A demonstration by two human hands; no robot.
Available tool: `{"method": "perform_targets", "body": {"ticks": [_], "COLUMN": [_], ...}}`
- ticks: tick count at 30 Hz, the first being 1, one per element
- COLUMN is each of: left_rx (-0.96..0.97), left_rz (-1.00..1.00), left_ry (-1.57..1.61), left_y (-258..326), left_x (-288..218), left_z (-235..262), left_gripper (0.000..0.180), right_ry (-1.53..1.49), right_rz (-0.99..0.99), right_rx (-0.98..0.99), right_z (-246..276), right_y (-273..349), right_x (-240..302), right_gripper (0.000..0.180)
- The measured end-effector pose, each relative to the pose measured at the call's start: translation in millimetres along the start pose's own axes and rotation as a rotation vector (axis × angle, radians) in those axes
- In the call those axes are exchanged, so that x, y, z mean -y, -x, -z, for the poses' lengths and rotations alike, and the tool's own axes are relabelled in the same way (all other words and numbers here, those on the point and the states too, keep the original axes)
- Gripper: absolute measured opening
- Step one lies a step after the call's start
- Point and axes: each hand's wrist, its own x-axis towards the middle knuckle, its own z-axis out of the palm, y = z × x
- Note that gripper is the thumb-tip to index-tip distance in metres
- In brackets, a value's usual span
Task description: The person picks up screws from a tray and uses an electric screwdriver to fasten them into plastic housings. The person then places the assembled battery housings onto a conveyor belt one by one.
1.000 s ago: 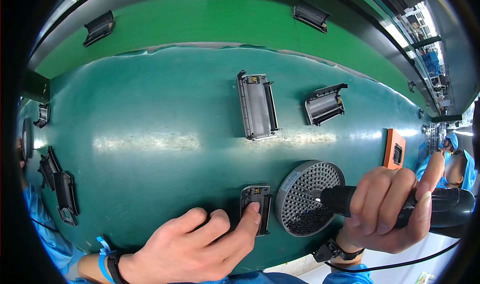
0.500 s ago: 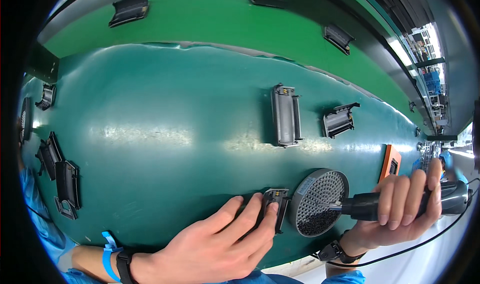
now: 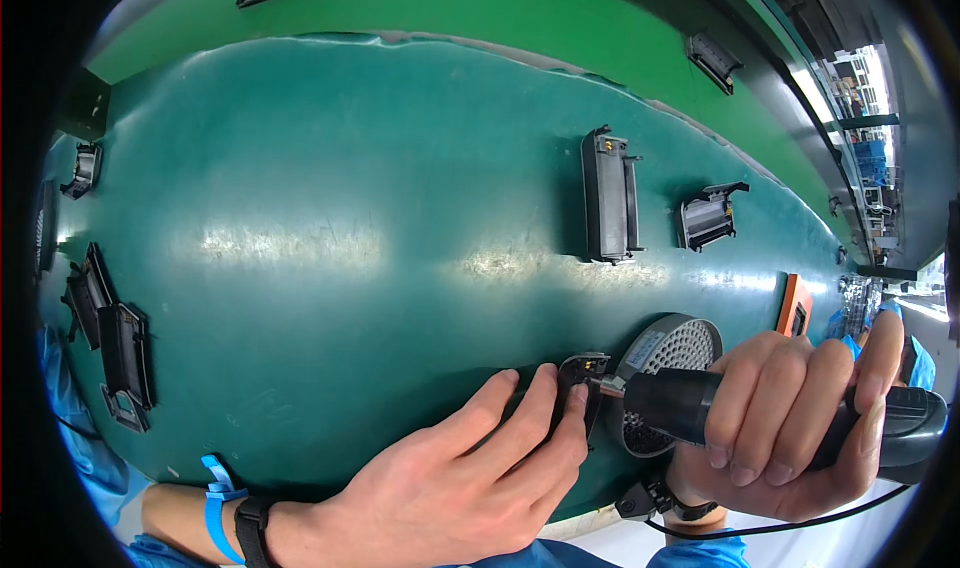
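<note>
My left hand (image 3: 470, 468) grips a small black plastic housing (image 3: 584, 370) with gold contacts, pressing it to the green mat. Fingers cover much of the part. My right hand (image 3: 790, 418) is wrapped round a black electric screwdriver (image 3: 670, 404) with a cable, held almost level. Its metal tip meets the end of the housing by my left fingertips; whether a screw is on it I cannot make out. Behind the screwdriver stands a round grey screw tray (image 3: 650, 340) with a perforated face, its lower part partly hidden.
A long black housing (image 3: 611, 198) and a shorter one (image 3: 708, 216) lie further back on the mat. More housings (image 3: 125, 358) sit at the left. An orange block (image 3: 794, 306) is at the right. Several parts rest on the light green ledge (image 3: 450, 13).
My right hand has brought the screwdriver tip leftward from the screw tray to the housing. My left hand still holds the housing. The whole view has shifted slightly.
</note>
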Motion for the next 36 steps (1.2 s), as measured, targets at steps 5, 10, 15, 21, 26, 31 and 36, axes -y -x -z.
{"method": "perform_targets", "body": {"ticks": [5, 10, 15, 21, 26, 31, 36], "left_rx": [-0.024, -0.02, -0.03, -0.004, 0.011, 0.023, -0.008], "left_rz": [-0.004, 0.017, 0.009, -0.004, -0.001, -0.025, -0.007], "left_ry": [0.008, 0.011, 0.012, -0.002, -0.015, 0.019, 0.054], "left_y": [1.6, -1.8, -3.1, -4.5, -2.0, -3.1, 0.2], "left_x": [1.9, -1.1, 1.1, 0.0, 0.6, 3.5, 2.9], "left_z": [-6.2, -0.6, -1.0, 3.4, 4.0, 7.2, 5.1], "left_gripper": [0.018, 0.018, 0.019, 0.023, 0.023, 0.022, 0.022], "right_ry": [0.014, -0.016, 0.051, 0.079, 0.08, 0.171, 0.084], "right_rz": [-0.014, 0.007, -0.001, -0.011, -0.036, 0.009, 0.011], "right_rx": [0.004, -0.006, 0.013, 0.005, -0.021, 0.11, 0.328], "right_z": [0.4, -1.3, -2.4, -1.7, -9.3, -22.8, -20.1], "right_y": [0.4, -1.8, 2.2, 6.3, 8.5, 5.5, -5.3], "right_x": [-6.4, -3.3, -1.6, 0.7, -1.0, -3.9, -3.9], "right_gripper": [0.012, 0.011, 0.012, 0.015, 0.018, 0.023, 0.025]}}
